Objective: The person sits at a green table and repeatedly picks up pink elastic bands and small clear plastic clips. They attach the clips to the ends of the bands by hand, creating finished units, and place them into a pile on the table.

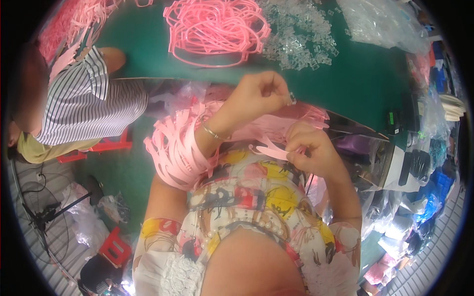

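My left hand is raised near the table's front edge, its thumb and fingers pinched on a small clear plastic piece. A thick bundle of pale pink straps hangs round my left forearm, just behind a bracelet. Lower and to the right, my right hand is closed on one end of a pink strap. The strap's other end points left, in front of my body. More pink straps lie behind both hands, partly covered by them.
A heap of brighter pink loops lies on the green table, beside a scatter of clear small pieces. At left sits a person in a striped top. A black fan and a red stool stand lower left.
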`<state>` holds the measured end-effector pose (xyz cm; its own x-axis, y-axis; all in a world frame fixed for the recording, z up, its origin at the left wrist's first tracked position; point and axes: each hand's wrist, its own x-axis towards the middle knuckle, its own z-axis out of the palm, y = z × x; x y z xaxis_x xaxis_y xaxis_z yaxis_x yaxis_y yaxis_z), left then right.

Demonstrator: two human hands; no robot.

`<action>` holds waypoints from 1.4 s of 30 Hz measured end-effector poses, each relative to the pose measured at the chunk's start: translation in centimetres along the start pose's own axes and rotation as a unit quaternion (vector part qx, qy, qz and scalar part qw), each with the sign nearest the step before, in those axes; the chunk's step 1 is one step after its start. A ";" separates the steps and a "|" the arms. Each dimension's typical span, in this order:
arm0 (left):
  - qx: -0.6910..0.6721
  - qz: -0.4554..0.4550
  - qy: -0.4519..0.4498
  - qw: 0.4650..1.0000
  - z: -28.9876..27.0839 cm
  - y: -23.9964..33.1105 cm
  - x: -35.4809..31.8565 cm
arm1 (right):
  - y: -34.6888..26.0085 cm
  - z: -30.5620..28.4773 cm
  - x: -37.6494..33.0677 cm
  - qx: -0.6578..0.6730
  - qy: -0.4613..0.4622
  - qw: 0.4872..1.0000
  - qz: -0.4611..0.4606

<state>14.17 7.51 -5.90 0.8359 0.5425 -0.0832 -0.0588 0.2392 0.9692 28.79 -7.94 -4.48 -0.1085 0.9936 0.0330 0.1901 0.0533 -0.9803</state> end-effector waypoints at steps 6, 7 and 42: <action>0.004 -0.060 0.000 0.998 1.1 0.6 -4.5 | -1.3 -0.3 1.0 -0.050 -0.009 0.999 -0.017; 0.011 -0.065 -0.005 0.998 1.1 0.5 -5.0 | -1.4 -0.3 1.1 -0.066 -0.015 0.997 -0.028; -0.048 -0.082 -0.052 0.994 1.4 -0.4 -8.3 | 1.1 0.7 0.6 0.039 -0.027 0.996 0.081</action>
<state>7.99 1.78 -5.24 0.8904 0.4049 -0.2080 0.0346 0.3955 0.9178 28.25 -7.38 -5.70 -0.1353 0.9817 -0.1344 0.1340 -0.1162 -0.9841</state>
